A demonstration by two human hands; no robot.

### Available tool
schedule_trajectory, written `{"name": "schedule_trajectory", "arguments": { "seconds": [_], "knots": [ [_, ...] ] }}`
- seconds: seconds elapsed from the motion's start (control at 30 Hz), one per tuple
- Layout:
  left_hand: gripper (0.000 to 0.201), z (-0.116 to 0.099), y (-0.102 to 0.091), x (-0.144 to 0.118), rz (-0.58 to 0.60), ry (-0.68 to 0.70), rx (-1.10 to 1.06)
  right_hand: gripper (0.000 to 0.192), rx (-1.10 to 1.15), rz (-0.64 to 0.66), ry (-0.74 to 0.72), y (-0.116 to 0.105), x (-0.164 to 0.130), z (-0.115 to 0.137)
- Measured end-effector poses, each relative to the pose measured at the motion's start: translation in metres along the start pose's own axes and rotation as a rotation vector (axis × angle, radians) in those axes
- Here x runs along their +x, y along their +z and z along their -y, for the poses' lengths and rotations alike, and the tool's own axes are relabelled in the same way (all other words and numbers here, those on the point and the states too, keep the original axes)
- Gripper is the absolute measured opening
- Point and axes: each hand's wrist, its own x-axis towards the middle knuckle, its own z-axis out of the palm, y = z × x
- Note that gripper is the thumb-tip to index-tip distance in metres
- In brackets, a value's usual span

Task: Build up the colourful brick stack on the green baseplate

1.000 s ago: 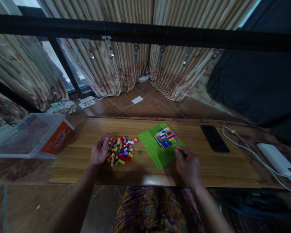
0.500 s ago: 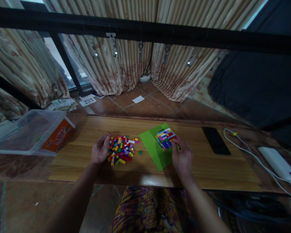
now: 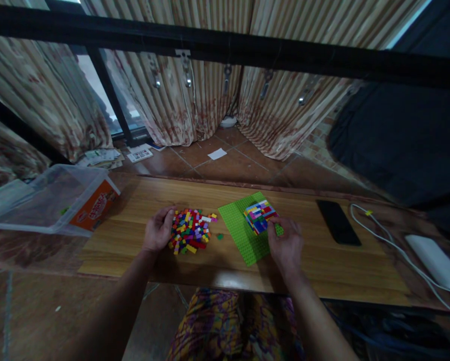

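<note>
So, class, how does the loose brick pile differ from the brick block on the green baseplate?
The loose brick pile lies scattered on the wooden surface; the brick block sits on the green baseplate. The pile's bricks point every way; the block's are fitted closely together. The pile is beside the left hand; the block is by the right hand. Both are many-coloured.

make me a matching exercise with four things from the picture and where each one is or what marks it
Things:
1. left hand
2. black phone
3. clear bin
4. right hand

Places or marks:
A. bears an orange label
B. at the brick build on the green baseplate
C. beside the loose bricks
D. lies flat, right of the baseplate

Pairs: 1-C, 2-D, 3-A, 4-B
</note>
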Motion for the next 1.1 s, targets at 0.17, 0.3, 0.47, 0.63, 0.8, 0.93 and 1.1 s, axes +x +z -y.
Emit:
{"name": "schedule_trajectory", "arguments": {
  "seconds": [0.17,0.3,0.47,0.63,0.8,0.93,1.1],
  "knots": [
    [0.039,0.000,0.000,0.001,-0.002,-0.028,-0.005,0.016,0.026,-0.026,-0.023,0.001,0.002,-0.001],
    [0.039,-0.004,0.000,0.000,-0.004,-0.033,0.003,0.017,0.046,-0.041,0.020,0.000,0.003,-0.001],
    [0.037,-0.009,0.000,-0.001,-0.009,-0.031,0.013,0.021,0.078,0.039,0.096,-0.008,0.009,0.000],
    [0.038,-0.006,0.001,0.000,-0.010,-0.020,0.020,0.023,0.068,0.068,0.062,-0.014,0.014,-0.004],
    [0.038,0.000,0.002,0.000,-0.008,-0.009,0.029,0.025,0.056,0.065,0.050,-0.013,0.013,-0.005],
    [0.037,-0.004,0.001,-0.001,-0.009,-0.018,0.030,0.023,0.047,0.034,0.069,-0.011,0.012,0.000],
    [0.037,-0.009,0.001,-0.002,-0.010,-0.028,0.024,0.023,0.044,0.032,0.086,-0.007,0.011,0.004]
  ]
}}
